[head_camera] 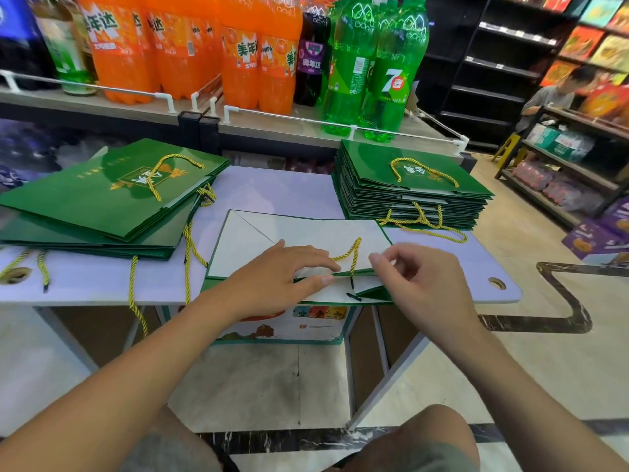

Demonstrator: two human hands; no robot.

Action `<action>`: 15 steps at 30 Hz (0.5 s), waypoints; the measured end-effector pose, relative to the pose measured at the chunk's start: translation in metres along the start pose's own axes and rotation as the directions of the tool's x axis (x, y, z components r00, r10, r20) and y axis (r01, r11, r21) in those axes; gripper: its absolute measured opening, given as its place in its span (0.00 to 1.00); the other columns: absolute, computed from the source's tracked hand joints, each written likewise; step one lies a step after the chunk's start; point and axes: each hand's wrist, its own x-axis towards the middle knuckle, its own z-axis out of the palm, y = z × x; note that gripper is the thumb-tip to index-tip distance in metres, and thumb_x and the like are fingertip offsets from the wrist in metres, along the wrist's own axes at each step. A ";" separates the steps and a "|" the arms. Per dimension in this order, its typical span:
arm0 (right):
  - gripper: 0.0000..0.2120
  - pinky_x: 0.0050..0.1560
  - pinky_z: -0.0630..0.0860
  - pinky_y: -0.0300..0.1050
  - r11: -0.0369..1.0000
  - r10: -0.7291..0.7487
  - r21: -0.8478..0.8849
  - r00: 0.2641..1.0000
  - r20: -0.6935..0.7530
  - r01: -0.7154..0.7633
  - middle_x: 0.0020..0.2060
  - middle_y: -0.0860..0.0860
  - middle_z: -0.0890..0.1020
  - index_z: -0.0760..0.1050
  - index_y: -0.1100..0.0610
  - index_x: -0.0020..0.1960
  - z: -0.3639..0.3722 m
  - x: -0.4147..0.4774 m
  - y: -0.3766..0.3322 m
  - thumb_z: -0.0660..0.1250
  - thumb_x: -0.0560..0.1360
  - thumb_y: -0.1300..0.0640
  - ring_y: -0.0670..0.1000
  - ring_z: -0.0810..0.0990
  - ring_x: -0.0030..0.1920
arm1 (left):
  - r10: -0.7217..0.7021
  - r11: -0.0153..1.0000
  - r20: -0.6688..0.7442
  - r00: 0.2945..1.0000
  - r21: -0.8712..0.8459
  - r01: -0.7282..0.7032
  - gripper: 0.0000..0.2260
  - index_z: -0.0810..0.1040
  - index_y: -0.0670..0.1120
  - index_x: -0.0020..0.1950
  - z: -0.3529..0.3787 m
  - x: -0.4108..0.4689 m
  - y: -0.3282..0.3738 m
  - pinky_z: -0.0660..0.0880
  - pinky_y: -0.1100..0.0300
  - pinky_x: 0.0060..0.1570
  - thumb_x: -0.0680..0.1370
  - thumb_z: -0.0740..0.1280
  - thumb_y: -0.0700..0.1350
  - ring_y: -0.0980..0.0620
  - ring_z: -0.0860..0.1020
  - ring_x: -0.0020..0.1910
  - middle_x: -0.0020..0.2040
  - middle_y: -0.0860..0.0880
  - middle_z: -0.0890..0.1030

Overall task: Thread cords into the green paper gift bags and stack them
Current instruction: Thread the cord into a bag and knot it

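A green paper gift bag (258,233) lies flat at the table's front edge with its white inside showing. A yellow cord (355,253) loops up through its top edge, and the cord's black tip (354,296) lies on the lower flap. My left hand (282,274) rests on the bag and pinches its upper flap between fingers and thumb, just left of the cord. My right hand (418,277) hovers just right of the cord, fingers curled, index and thumb tips together; I cannot see whether they hold anything. Stacks of corded green bags sit at the left (102,199) and right (408,185).
The pale table (476,267) has a round hole (497,283) near its right front corner. Loose yellow cords (134,294) hang over its front edge. Behind it, a shelf (272,127) holds large soda bottles. A printed box (289,325) sits under the table. A seated person (558,93) is at far right.
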 end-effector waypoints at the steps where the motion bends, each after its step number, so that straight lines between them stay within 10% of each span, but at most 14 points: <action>1: 0.14 0.32 0.72 0.45 0.998 0.050 -0.033 0.999 0.013 -0.050 0.27 0.43 0.77 0.78 0.45 0.34 0.002 -0.010 -0.003 0.69 0.77 0.43 0.46 0.75 0.29 | 0.001 1.000 -0.003 1.000 -0.002 -0.001 0.18 0.74 0.68 0.70 0.001 0.000 0.000 0.45 0.50 0.81 0.82 0.57 0.66 0.66 0.61 0.77 0.77 0.62 0.69; 6: 0.07 0.37 0.78 0.46 0.974 0.227 -0.045 0.971 0.080 -0.224 0.25 0.40 0.80 0.81 0.35 0.42 0.023 -0.036 -0.010 0.68 0.78 0.41 0.43 0.79 0.31 | 0.001 1.000 -0.006 1.000 0.007 0.000 0.18 0.74 0.68 0.69 0.002 0.001 0.001 0.46 0.48 0.81 0.81 0.57 0.67 0.65 0.62 0.77 0.77 0.62 0.69; 15: 0.09 0.26 0.71 0.36 0.827 0.420 0.335 0.892 0.168 -0.452 0.23 0.51 0.79 0.84 0.53 0.43 0.042 -0.028 -0.019 0.70 0.80 0.54 0.47 0.73 0.20 | 0.000 0.999 -0.002 1.000 0.040 0.000 0.22 0.74 0.68 0.70 0.001 0.000 0.004 0.46 0.48 0.81 0.78 0.54 0.69 0.63 0.61 0.77 0.77 0.62 0.68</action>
